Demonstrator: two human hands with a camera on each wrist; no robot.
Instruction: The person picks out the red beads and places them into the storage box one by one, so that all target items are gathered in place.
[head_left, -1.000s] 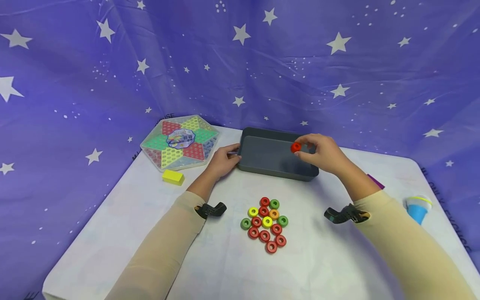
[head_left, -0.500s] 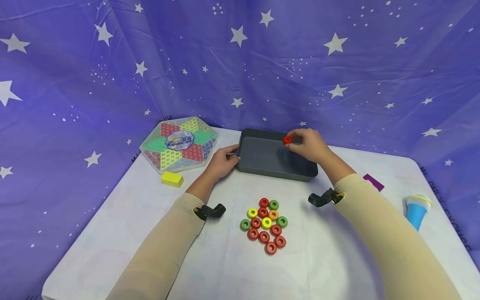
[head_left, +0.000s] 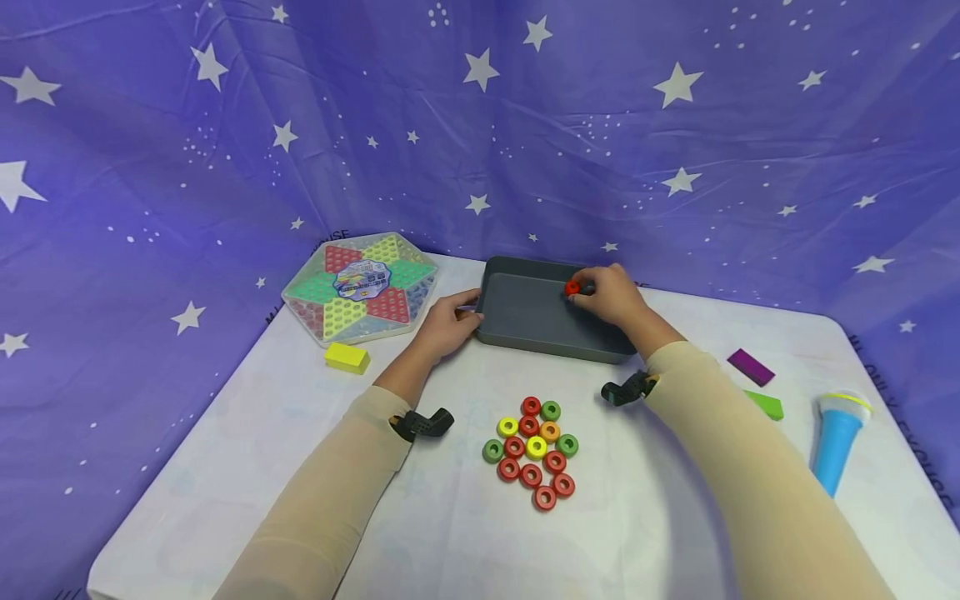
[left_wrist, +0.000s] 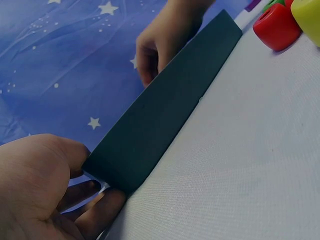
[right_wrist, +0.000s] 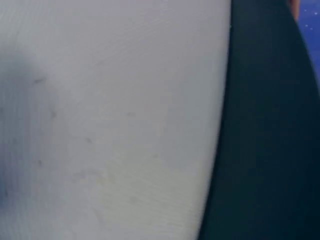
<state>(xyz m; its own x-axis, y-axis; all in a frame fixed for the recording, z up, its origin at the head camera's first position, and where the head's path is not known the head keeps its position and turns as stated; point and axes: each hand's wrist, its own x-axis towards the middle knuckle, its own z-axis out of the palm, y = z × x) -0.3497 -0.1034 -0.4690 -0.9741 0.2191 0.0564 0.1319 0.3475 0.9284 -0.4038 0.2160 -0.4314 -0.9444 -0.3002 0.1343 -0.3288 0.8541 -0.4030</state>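
Observation:
A dark grey tray (head_left: 525, 329) stands at the back middle of the white table. My left hand (head_left: 450, 321) holds its left end; in the left wrist view the left hand (left_wrist: 45, 190) curls round the tray's corner (left_wrist: 150, 135). My right hand (head_left: 611, 296) reaches low into the tray and pinches a red ring (head_left: 572, 288) at its fingertips. Nearer me lies a cluster of red, green, yellow and orange rings (head_left: 534, 450). The right wrist view shows only the tray's outer wall (right_wrist: 265, 130) and the tabletop (right_wrist: 110, 120).
A hexagonal Chinese checkers board (head_left: 362, 285) and a yellow block (head_left: 346, 357) lie at the back left. On the right are a purple block (head_left: 751, 367), a green block (head_left: 765, 405) and a blue toy microphone (head_left: 836, 442). A starry purple cloth (head_left: 480, 125) hangs behind.
My right hand has carried the red ring leftward and down into the tray. My left hand has stayed on the tray's left end.

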